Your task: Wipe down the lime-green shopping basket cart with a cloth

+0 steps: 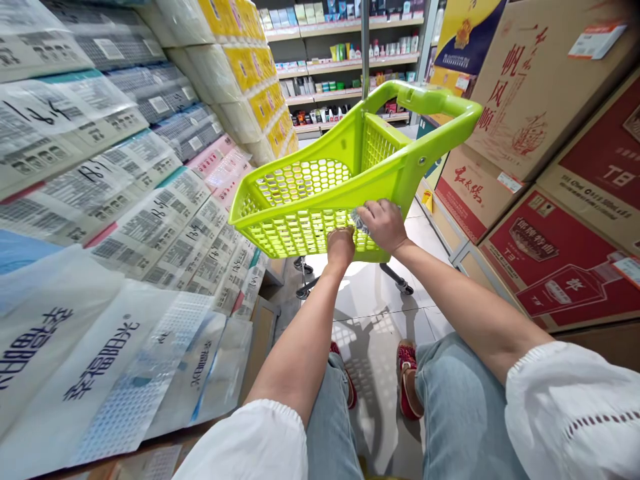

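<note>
A: Only the head view to go on. What are you doing with that green cart (350, 189)?

B: Looks like you're wiping its side, tbh. Your right hand (386, 221) is bunched over what looks like a crumpled grey cloth (361, 221), pinching it at the basket wall (300, 231). Your left hand (341, 245) is curled just beside it, but its fingertips are hidden, so can't tell if it's gripping anything.

A: Next move?

B: I'd say it calls for light pressure and a steadying hand. The cart stands on wheels (404, 287) in the aisle ahead of your red shoes (408, 380), so it could roll.

A: Any readable writing?

B: Yep! To your left, white packs (97, 373) say 幸福阳光, and stacked packs (45, 113) have pen numbers, maybe 18.9. To your right, a brown carton (530, 87) reads 一帆风顺, a red box (555, 267) T3. Back shelves (345, 67): too small.
</note>
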{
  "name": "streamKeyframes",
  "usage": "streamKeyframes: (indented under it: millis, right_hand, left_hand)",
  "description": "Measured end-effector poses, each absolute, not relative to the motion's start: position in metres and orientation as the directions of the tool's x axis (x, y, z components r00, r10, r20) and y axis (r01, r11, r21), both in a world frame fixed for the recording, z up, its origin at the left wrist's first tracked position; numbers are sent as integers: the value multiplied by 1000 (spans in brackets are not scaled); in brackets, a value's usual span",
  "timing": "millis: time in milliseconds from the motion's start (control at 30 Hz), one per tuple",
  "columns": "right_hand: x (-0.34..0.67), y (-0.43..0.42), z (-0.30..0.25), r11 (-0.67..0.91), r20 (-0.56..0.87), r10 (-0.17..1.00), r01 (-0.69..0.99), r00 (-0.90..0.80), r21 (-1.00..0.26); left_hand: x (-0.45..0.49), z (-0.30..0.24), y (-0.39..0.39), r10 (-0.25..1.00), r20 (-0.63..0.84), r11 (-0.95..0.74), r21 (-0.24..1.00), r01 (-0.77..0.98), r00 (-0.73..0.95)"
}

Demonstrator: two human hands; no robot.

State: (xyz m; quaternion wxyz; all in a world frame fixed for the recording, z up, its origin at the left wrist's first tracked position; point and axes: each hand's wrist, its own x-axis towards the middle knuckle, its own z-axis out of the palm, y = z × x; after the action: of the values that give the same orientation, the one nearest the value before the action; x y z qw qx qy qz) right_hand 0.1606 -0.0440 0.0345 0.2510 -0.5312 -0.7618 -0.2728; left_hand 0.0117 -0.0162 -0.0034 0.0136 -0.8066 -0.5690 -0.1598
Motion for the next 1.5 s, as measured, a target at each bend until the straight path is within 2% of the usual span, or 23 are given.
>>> streamKeyframes:
  millis: [67, 133, 500, 600, 700, 800, 867, 967, 1033, 1133, 1200, 1333, 1500]
  right_hand:
    - [160, -43, 41, 252, 712, 655, 961, -254, 112]
    - [159, -43, 36, 267, 698, 661, 956, -275, 124]
    - [159, -65, -28, 431, 408, 770, 871, -491, 235]
    - [165, -64, -12, 401, 476, 748, 886, -463, 232]
    - [175, -57, 27, 292, 634, 702, 943, -326, 161]
    - [185, -50, 70, 181, 792, 595, 983, -137, 34]
    - [189, -48, 90, 149, 849, 524, 989, -71, -9]
    - [193, -47, 102, 144, 883, 462, 990, -79, 13]
    - [197, -46, 103, 136, 904, 422, 991, -68, 11]
    - [204, -41, 100, 127, 932, 363, 991, -14, -34]
    - [208, -36, 95, 136, 937, 349, 988, 17, -69]
    - [208, -29, 61, 167, 901, 433, 984, -19, -60]
    - [202, -43, 2, 271, 729, 630, 955, -268, 117]
  left_hand:
    - [11, -3, -16, 915, 266, -354, 170, 920, 303]
    - [10, -3, -16, 920, 260, -343, 172, 923, 293]
    - [5, 13, -25, 921, 223, -349, 111, 930, 319]
    - [6, 31, -35, 883, 300, -399, 80, 913, 360]
    - [12, 59, -44, 809, 476, -453, 128, 882, 346]
    - [25, 91, -43, 713, 648, -500, 201, 842, 269]
    - [39, 110, -35, 664, 710, -529, 224, 818, 235]
    - [61, 132, -18, 643, 733, -550, 238, 801, 223]
    - [74, 138, -7, 693, 687, -527, 275, 804, 219]
    - [83, 137, 1, 752, 606, -493, 256, 832, 259]
    - [83, 133, 1, 744, 612, -490, 228, 842, 268]
    - [83, 129, 1, 727, 640, -488, 226, 843, 249]
    - [85, 130, 5, 726, 645, -484, 233, 844, 238]
